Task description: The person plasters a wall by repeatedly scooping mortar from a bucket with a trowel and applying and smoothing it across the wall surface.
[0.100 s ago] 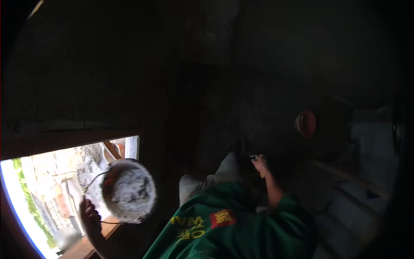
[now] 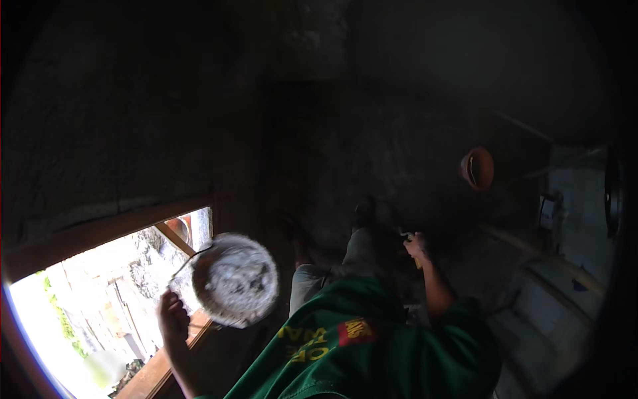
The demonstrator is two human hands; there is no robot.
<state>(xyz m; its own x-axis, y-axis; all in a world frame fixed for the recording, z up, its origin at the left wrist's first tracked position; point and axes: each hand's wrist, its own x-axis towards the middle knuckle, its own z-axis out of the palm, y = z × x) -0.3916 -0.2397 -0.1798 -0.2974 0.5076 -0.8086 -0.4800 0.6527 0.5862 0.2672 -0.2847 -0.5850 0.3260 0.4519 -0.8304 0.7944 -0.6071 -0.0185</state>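
A round bucket [image 2: 274, 292] with a pale, crusted rim hangs at half past seven from the middle of the view, its mouth facing up toward the camera and a lumpy grey-white mix [image 2: 238, 274] inside. At the bucket's eight o'clock, the left hand [image 2: 174, 318] has its fingers curled around the thin wire handle [image 2: 189, 262]. Toward four o'clock of the view, the right hand [image 2: 417, 247] is closed on a hand tool with a yellow grip [image 2: 419, 263]; its metal end is too small to identify. The green shirt [image 2: 392, 352] fills six o'clock, above it pale trousers [image 2: 361, 249]. Behind the bucket, a bright opening with a wooden frame [image 2: 100, 238] spans eight o'clock. Between two and three, a reddish-brown pail-shaped container [image 2: 486, 169] sits well apart from both hands.
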